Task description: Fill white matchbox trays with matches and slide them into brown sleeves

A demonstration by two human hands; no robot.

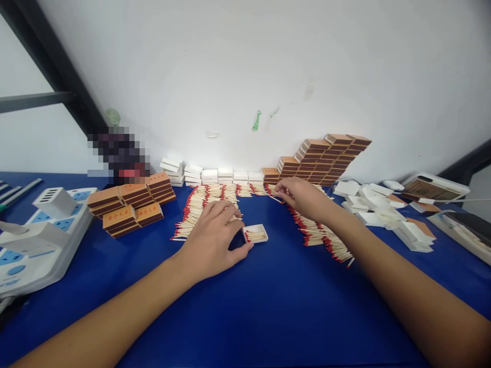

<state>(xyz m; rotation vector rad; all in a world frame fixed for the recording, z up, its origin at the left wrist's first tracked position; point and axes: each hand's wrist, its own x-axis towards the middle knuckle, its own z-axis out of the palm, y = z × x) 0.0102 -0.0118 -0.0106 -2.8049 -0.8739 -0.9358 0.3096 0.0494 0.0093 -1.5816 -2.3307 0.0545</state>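
Forearms [399, 276], left hand [215, 235] gripping white tray [260, 228], right hand [299, 197] at matches [311, 232], grip unclear

The bench [249, 317] is blue, backed by a pale wall [230, 61] with a green mark [257, 120] near upper centre. A dark post [61, 74] slants down the upper left, a crossbar [34, 101] meeting it; a pixelated patch [120, 153] lies below. At lower left, a white power strip [46, 271] carries a slotted charger [57, 207] and a plug [36, 239]. Thin rods [21, 194] lie by the left edge. At right sits a white oval [393, 185]; a dark bar [470, 168] crosses the right edge.
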